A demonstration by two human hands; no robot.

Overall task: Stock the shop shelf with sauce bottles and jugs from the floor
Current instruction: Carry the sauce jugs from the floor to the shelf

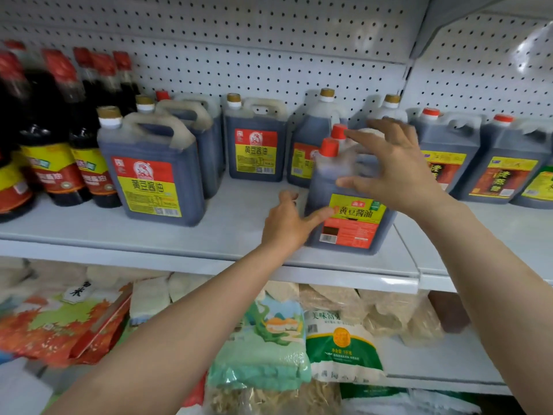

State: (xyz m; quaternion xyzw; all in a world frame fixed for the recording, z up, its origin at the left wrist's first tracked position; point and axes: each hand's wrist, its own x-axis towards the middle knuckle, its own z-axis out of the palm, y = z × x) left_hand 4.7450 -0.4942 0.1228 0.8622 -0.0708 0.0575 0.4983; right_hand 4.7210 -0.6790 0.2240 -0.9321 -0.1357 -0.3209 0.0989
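Note:
A dark sauce jug (347, 226) with a red cap and a yellow-green label stands near the front of the white shelf (233, 235). A second red-capped jug stands right behind it. My left hand (288, 223) rests against the jug's lower left side, thumb on the label and fingers loosely curled. My right hand (389, 166) hovers over the jug's top and handle with fingers spread, gripping nothing that I can see. Whether its palm touches the jug is hidden.
More sauce jugs (152, 169) line the shelf to the left, back (256, 142) and right (508, 163). Tall dark bottles (54, 130) crowd the far left. A pegboard wall backs the shelf. Bags of grain (341, 342) fill the lower shelf.

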